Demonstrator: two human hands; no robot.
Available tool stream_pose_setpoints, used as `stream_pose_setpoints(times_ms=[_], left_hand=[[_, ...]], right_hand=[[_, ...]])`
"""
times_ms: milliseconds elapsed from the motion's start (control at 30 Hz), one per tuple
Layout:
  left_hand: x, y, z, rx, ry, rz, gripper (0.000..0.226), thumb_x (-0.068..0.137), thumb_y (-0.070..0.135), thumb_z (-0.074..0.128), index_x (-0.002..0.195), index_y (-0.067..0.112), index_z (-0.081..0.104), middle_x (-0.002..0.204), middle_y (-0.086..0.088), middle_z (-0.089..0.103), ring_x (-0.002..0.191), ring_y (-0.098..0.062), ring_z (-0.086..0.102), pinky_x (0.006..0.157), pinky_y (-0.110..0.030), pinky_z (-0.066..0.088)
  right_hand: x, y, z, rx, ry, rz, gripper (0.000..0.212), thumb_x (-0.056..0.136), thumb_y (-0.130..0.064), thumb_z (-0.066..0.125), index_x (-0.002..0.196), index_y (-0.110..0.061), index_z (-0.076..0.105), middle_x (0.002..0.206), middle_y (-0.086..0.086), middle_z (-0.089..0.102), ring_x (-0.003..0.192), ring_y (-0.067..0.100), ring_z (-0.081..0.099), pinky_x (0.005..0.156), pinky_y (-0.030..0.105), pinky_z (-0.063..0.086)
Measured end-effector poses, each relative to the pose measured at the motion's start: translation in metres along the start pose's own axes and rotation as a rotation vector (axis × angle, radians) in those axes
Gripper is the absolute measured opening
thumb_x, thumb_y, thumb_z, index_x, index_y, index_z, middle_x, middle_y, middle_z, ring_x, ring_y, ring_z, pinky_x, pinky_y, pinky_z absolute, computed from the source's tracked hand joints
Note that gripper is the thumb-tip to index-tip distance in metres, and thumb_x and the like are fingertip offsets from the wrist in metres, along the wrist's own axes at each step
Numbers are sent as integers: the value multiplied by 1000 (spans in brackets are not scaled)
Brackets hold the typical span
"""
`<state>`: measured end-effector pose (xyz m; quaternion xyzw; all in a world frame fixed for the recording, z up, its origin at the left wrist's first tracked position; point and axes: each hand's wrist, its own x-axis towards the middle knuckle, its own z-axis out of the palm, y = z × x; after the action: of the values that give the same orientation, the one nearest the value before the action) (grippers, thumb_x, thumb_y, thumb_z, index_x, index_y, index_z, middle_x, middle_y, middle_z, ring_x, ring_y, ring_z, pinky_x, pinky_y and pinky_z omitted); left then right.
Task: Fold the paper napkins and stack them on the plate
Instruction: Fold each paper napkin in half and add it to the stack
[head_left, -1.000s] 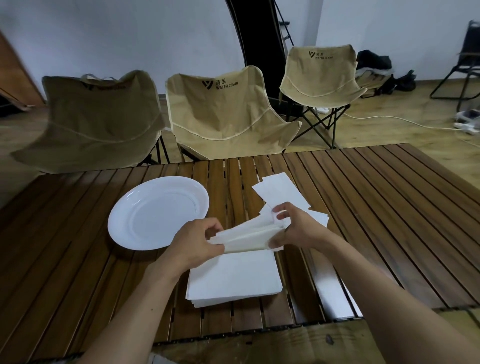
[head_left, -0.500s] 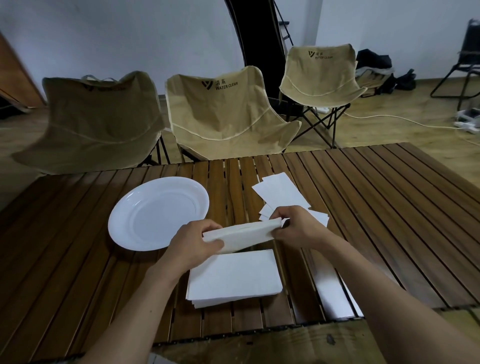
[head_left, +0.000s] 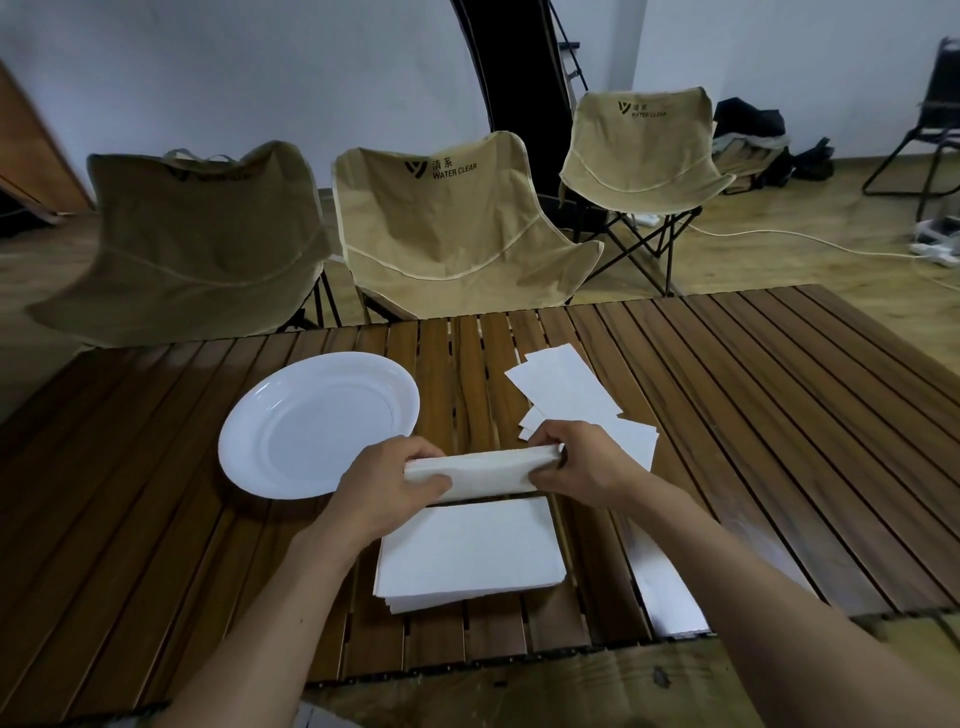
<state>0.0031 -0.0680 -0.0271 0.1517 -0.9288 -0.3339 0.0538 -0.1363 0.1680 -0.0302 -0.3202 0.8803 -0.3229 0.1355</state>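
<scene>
both hands pinching the folded napkin (head_left: 483, 474) by its ends, long axis left-right; plate (head_left: 249, 452) sits just left, nearer the left hand (head_left: 387, 486), right hand (head_left: 584, 462) opposite.

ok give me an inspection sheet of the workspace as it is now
surface: slatted wooden table, one pale slat near the right arm
job's things: plate bare; napkin held folded; flat stack below; loose napkins behind
clutter: nothing seen
grippers: left hand and right hand pinch the napkin's ends
cables: white cable to a power strip on the floor
surroundings: three canvas chairs, white wall
</scene>
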Motion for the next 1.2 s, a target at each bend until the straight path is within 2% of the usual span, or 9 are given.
stream_pose_setpoints(times_ms=[67,167,333,500,600,800,1000,1200], left_hand=[[1,4,1,-28,43,36,24,85,37,79,106,40,67,104,20,64,93,-10,63,82,-27,58],[3,5,-4,-19,114,38,26,84,36,80,106,39,67,101,22,62,89,-9,63,77,-24,56],[-2,-8,1,17,-7,1,28,84,37,79,109,40,65,104,20,64,92,-8,63,83,-32,59],[3,-6,1,21,61,-1,34,87,35,77,117,38,62,111,17,63,93,-11,63,80,-24,55],[2,-10,4,62,25,-5,34,89,34,74,119,39,60,114,13,64,96,-11,63,83,-24,55],[3,-11,4,85,21,1,39,92,32,71,126,40,54,117,12,62,99,-13,63,86,-25,55],[3,-12,7,93,5,-2,45,94,30,70,132,40,50,123,9,59,105,-15,62,93,-31,57],[4,-12,8,66,-20,-12,45,95,33,68,134,43,47,123,11,59,103,-14,62,90,-29,54]], right_hand=[[1,-8,1,8,34,-42,30,79,-23,80,106,-25,67,103,-5,67,84,10,64,68,18,55],[2,-8,0,13,69,-32,32,80,-24,80,108,-26,66,106,-5,67,87,12,65,71,19,58],[-1,2,0,2,-6,35,35,81,-25,80,110,-28,61,109,-5,65,90,15,66,73,22,60],[1,0,-4,37,58,-12,30,82,-29,79,106,-28,62,108,-6,65,82,11,65,61,16,55],[1,3,-1,14,49,1,30,84,-29,77,108,-29,61,110,-5,66,83,12,65,66,18,57],[2,4,0,15,57,-11,29,85,-33,76,109,-28,62,107,-5,67,82,12,66,68,21,59],[3,5,2,-9,41,-17,32,85,-32,76,113,-28,61,109,-6,66,83,11,65,68,18,57],[4,4,3,-1,29,-19,32,84,-41,75,111,-29,62,108,-6,66,86,13,65,70,24,60]])
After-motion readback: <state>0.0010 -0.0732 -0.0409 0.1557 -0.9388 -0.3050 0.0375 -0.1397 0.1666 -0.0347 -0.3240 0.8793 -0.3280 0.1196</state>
